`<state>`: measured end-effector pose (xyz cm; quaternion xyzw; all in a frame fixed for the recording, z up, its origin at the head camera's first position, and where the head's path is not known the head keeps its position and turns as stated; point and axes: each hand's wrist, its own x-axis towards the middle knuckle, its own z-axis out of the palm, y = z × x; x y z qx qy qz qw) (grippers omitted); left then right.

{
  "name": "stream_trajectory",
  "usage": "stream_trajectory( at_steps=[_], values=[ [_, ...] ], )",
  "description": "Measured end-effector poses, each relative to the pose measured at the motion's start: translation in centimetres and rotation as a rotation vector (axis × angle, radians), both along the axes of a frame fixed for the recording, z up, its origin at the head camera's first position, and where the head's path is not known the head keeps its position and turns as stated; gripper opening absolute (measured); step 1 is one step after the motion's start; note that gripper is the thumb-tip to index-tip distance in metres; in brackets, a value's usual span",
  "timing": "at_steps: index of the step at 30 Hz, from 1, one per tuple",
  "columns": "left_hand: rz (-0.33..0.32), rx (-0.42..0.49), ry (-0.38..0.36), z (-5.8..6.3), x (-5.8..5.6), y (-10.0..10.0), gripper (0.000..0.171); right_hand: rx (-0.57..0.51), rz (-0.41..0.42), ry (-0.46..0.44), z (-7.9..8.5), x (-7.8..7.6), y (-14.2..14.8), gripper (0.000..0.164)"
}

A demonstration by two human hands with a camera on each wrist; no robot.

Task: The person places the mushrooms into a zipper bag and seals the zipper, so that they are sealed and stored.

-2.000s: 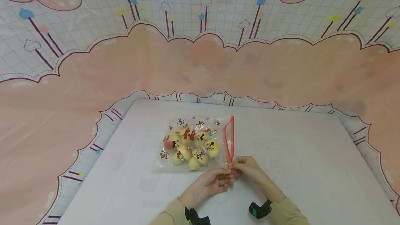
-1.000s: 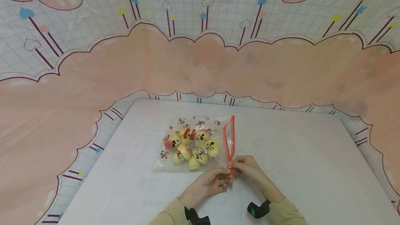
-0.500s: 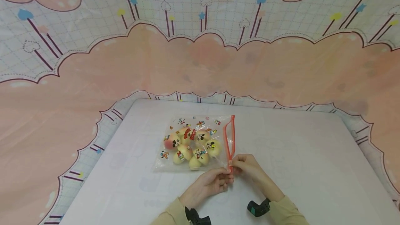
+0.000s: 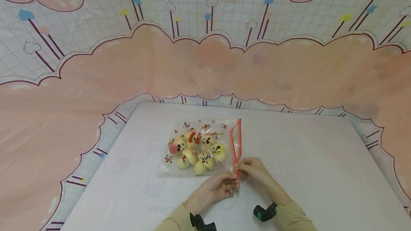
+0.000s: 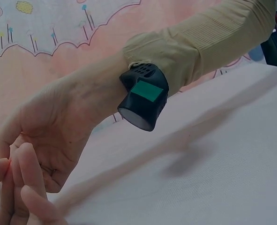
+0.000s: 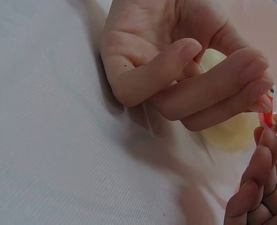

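Observation:
A clear zip bag point(image 4: 163, 168) printed with cartoon characters lies flat, with several yellow-pink peaches point(image 4: 176, 147) inside. Its orange-red zip strip point(image 4: 239, 136) runs along the right side; the two edges stand apart higher up and meet near my fingers. My left hand point(image 4: 214, 190) pinches the strip's near corner between thumb and fingers, palm turned inward. Just above it, my right hand point(image 4: 256, 171) pinches the same strip. In the right wrist view, a bit of red strip point(image 6: 268, 112) shows between the fingertips. My right hand point(image 5: 51, 122) bends over the left fingers point(image 5: 30, 168) in the left wrist view.
A white-covered table point(image 4: 305, 159) lies under the bag. Behind and around it hangs a peach-coloured cloth point(image 4: 224, 70) with printed clouds. Each wrist carries a black camera point(image 4: 264, 212), close to the beige sleeve point(image 4: 293, 216).
My right hand has edged slightly upward along the strip, away from the near corner. The left hand and the bag hold practically the same place.

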<state>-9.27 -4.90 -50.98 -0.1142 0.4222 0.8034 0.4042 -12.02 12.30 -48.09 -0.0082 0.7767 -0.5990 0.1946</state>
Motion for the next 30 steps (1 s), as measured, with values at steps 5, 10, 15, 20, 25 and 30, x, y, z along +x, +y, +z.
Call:
stream_trajectory(
  at_steps=[5, 10, 15, 20, 25, 30],
  values=[
    [0.003, 0.000, 0.000, 0.00, 0.01, -0.05, 0.020, 0.011, -0.020, 0.004, 0.07, -0.14, -0.17, 0.018],
    [0.000, 0.000, 0.003, 0.04, 0.06, -0.11, 0.020, 0.026, -0.046, -0.012, 0.25, -0.28, -0.30, 0.017],
    [-0.007, 0.001, 0.006, 0.08, 0.12, -0.14, 0.021, 0.040, -0.059, -0.022, 0.33, -0.40, -0.35, 0.016],
    [-0.006, -0.003, 0.007, 0.07, 0.15, -0.11, 0.021, 0.026, -0.064, -0.026, 0.39, -0.51, -0.34, 0.014],
    [-0.008, -0.005, 0.009, 0.08, 0.10, -0.07, 0.020, 0.016, -0.055, -0.019, 0.50, -0.60, -0.28, 0.014],
    [-0.015, -0.003, -0.002, 0.11, 0.03, -0.13, 0.019, 0.027, -0.062, -0.027, 0.34, -0.77, -0.32, 0.015]
  ],
)
